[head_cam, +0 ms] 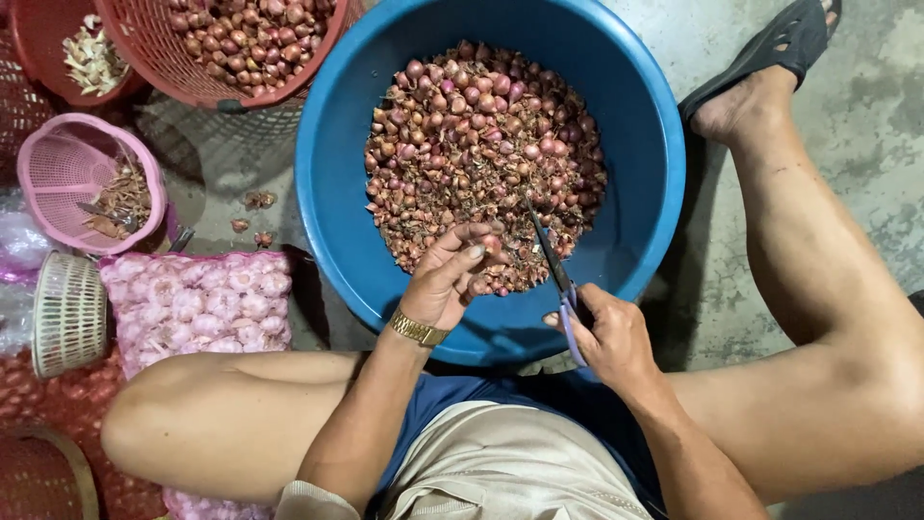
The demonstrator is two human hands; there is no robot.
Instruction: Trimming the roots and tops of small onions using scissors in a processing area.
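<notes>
Hands over a blue tub of shallots

Left hand pinches a shallot above the tub; right hand grips scissors at its near rim.

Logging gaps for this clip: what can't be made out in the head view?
- Left hand: fingers curl over what it grips among the shallots.
- Scissors: handles hidden inside the right hand.
- Red basket: cut off by the top edge.
- Pink basket: its contents too small to identify.

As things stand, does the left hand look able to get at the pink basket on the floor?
Probably yes: the left hand is busy with a shallot over the blue tub, but nothing stands between it and the pink basket except open floor, and its top is open.
</notes>
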